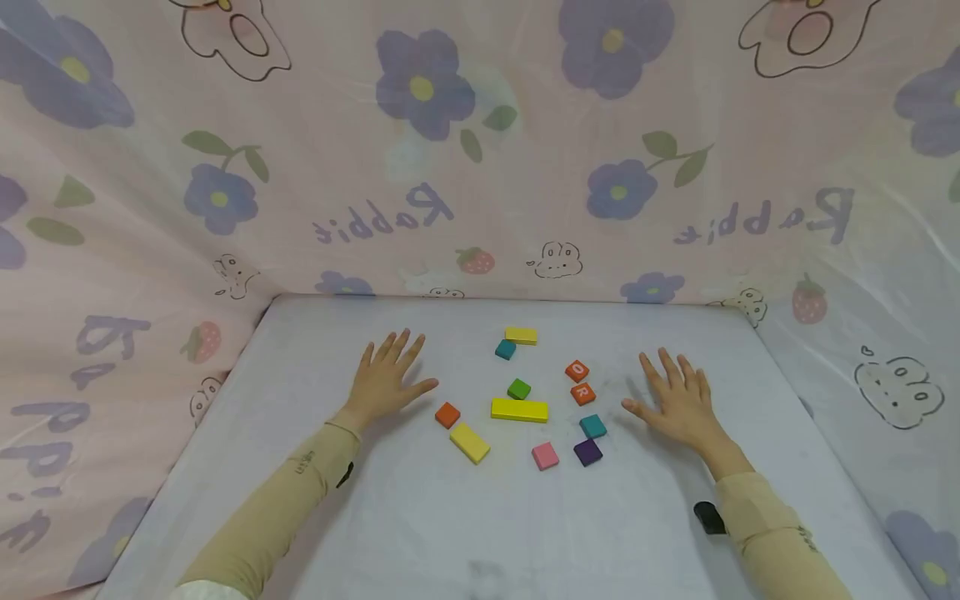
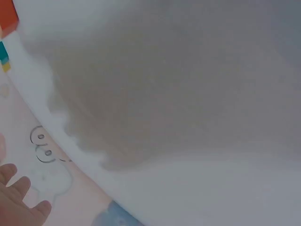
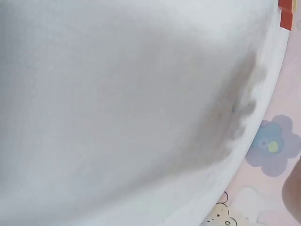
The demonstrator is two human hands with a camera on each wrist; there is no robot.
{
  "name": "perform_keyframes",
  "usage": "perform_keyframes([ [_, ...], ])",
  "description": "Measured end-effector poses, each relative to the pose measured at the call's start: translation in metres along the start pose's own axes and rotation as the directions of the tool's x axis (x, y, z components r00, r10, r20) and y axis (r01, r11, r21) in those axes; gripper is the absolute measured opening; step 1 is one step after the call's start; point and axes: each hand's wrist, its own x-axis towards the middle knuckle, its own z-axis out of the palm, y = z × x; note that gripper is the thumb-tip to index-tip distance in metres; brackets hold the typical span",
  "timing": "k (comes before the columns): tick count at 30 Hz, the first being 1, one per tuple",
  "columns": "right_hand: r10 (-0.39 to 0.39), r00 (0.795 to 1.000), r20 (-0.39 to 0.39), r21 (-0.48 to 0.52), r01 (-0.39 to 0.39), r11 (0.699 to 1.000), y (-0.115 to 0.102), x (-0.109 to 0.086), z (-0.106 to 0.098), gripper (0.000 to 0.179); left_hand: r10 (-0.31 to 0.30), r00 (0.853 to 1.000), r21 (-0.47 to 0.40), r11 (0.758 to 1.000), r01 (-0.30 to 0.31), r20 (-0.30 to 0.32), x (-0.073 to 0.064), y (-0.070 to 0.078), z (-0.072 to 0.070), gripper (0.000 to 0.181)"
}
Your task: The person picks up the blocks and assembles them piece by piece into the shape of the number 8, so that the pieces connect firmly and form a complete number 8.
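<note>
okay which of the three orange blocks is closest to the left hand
The orange block showing no letter is closest to the left hand. The other two, the O block and R block, lie nearer the right hand.

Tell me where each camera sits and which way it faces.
Head: worn on the head, facing forward and down at blocks on the white table; left hand, right hand and both sleeves show.
Left wrist: worn there, facing the table and patterned cloth beyond; fingers show at lower left.
Right wrist: worn there, facing table and cloth; a bit of skin shows at right.
Shared: both wrist views catch an orange block at a top corner.
</note>
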Motion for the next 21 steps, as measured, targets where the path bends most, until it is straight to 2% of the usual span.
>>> perform_keyframes([
  [5,-0.032,0.997,-0.071,0.001,0.032,0.999,-0.005,0.003,0.001,0.082,0.063,0.997,-0.072,0.995,-0.066,-0.052,0.005,0.015,0.001,0.073],
  [10,-0.070,0.985,-0.156,0.033,0.076,0.997,-0.012,0.006,0.001,0.070,0.118,0.988,-0.118,0.985,-0.130,-0.102,0.010,0.032,0.005,0.063],
  [17,-0.123,0.971,-0.206,0.097,0.146,0.985,-0.022,0.009,0.002,0.053,0.156,0.986,-0.129,0.978,-0.162,-0.053,0.011,0.054,0.010,0.052],
  [21,-0.146,0.973,-0.178,0.105,0.166,0.980,-0.029,0.012,0.003,0.044,0.175,0.984,-0.129,0.976,-0.176,-0.022,0.009,0.065,0.011,0.045],
])
